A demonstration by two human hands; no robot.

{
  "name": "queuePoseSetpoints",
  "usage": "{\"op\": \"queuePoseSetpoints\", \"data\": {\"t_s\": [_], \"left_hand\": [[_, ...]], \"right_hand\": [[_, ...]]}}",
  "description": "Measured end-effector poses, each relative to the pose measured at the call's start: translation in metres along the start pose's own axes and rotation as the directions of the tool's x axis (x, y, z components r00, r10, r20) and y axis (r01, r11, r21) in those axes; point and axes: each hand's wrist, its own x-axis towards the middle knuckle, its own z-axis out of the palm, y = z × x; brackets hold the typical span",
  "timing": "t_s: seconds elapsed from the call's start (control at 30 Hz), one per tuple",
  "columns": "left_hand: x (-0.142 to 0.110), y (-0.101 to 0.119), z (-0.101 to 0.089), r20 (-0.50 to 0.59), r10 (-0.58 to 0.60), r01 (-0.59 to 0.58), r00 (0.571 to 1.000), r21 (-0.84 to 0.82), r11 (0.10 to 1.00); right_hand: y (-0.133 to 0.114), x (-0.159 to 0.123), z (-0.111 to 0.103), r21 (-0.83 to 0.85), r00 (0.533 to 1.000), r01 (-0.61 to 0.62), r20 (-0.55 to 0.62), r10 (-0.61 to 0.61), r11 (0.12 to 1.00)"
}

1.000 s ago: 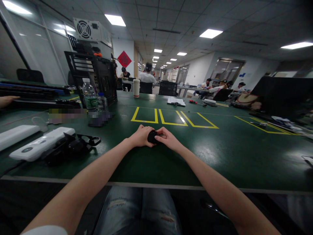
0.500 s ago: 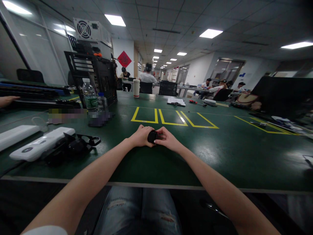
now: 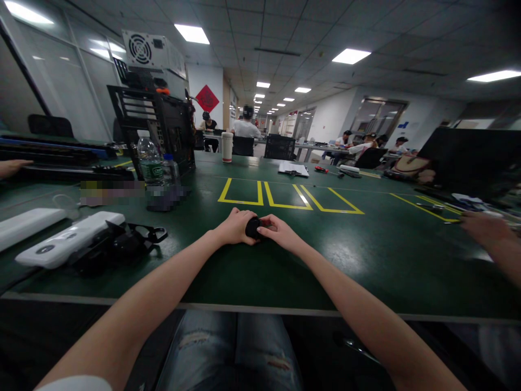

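Observation:
A small round black object (image 3: 253, 228) is held low over the green table (image 3: 309, 271), in front of me; its exact kind does not show. My left hand (image 3: 236, 226) is closed around its left side. From the right, my right hand (image 3: 275, 228) pinches it, with the thumb against its round face. The fingertips on the far side are partly hidden. Just beyond my hands, yellow tape outlines (image 3: 285, 206) mark the tabletop.
On the left are white power strips (image 3: 69, 239), black straps (image 3: 122, 239), a water bottle (image 3: 150, 163) and a computer case (image 3: 163, 125). A clipboard (image 3: 293, 168) and a cup (image 3: 227, 147) stand farther back. Another person's hand (image 3: 488, 231) reaches in at the right.
Another person's hand has come in at the right edge. My right thumb has shifted slightly upward on the black object; my left hand looks unmoved.

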Motion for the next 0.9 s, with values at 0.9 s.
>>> {"op": "queuePoseSetpoints", "data": {"t_s": [0.9], "left_hand": [[-0.0001, 0.0005, -0.0002, -0.008, 0.002, -0.002, 1.0, -0.01, 1.0]], "right_hand": [[-0.0026, -0.002, 0.002, 0.013, 0.999, 0.049, 0.009, -0.05, 0.999]]}}
